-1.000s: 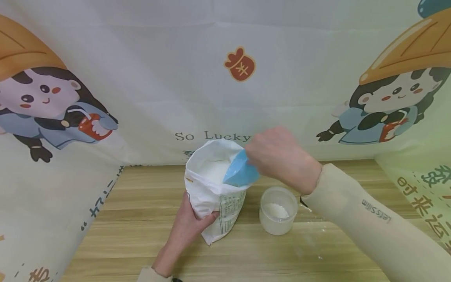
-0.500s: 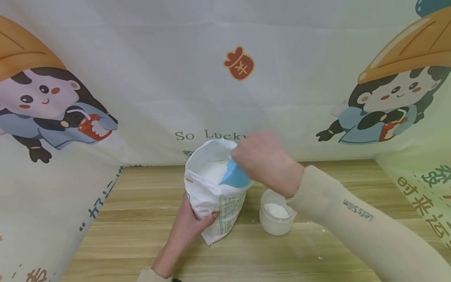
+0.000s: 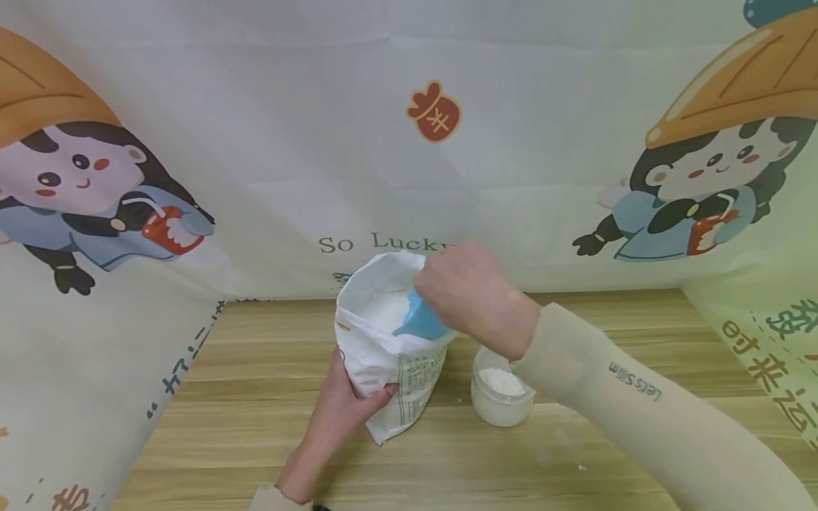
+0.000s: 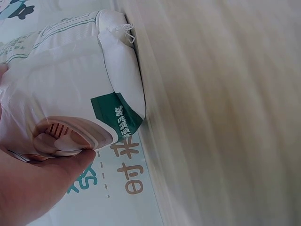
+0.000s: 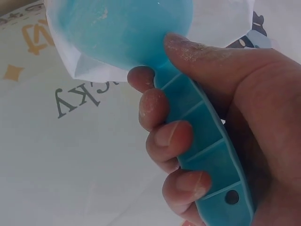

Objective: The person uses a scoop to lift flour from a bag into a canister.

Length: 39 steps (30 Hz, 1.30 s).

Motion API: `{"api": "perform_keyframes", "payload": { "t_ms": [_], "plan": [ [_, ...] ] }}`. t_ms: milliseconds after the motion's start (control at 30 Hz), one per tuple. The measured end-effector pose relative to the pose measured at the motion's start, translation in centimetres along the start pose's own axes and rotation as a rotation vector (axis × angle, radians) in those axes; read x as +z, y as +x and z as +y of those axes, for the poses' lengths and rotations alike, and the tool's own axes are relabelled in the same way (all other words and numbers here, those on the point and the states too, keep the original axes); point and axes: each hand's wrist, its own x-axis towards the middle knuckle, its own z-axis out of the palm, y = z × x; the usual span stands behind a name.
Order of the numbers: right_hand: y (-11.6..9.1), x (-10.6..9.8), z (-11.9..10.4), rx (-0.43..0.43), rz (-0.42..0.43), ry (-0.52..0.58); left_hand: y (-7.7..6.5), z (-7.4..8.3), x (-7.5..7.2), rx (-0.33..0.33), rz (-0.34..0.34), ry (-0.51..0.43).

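An opened white paper bag [image 3: 418, 383] of white powder, likely flour, stands tilted on the table. My left hand [image 3: 350, 404] grips its lower side, thumb on the front; in the left wrist view the bag's printed face [image 4: 61, 89] shows beside the thumb. With curled fingers my right hand [image 3: 469, 294] holds a blue scoop [image 3: 422, 318] by its handle. The scoop's bowl dips into the bag's mouth; its tip is hidden there. In the right wrist view, fingers wrap the ribbed handle [image 5: 202, 136] and the thumb presses near the bowl. Powder dusts the fingertips.
Right of the bag stands a clear round jar [image 3: 501, 408] with white powder in it, partly under the right forearm. Specks of powder lie on the wooden table [image 3: 243, 426] near the jar. A printed cloth backdrop [image 3: 287, 142] rises behind and at both sides.
My right hand has moved left and slightly down, carrying the scoop farther into the bag. The left hand and the bag stay in place.
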Motion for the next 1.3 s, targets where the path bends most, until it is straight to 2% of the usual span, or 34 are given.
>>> {"api": "perform_keyframes", "payload": {
  "t_ms": [300,533,633,1067,1300],
  "plan": [
    [0.3,1.2,-0.4,-0.007,0.060,-0.016,0.0,0.0,-0.1,-0.002,0.000,-0.009],
    [0.0,2.2,-0.5,-0.025,0.195,-0.029,0.0,0.0,-0.1,0.005,-0.005,-0.012],
    [-0.1,2.6,-0.4,-0.029,0.222,-0.019,0.1,0.0,-0.1,0.006,-0.010,-0.015],
    [-0.5,3.4,0.0,0.003,0.159,0.118,0.1,-0.1,-0.1,-0.004,-0.012,-0.030],
    [-0.6,3.7,0.1,0.009,0.159,0.158,0.0,-0.1,-0.1,0.017,0.002,-0.014]
  ]
}}
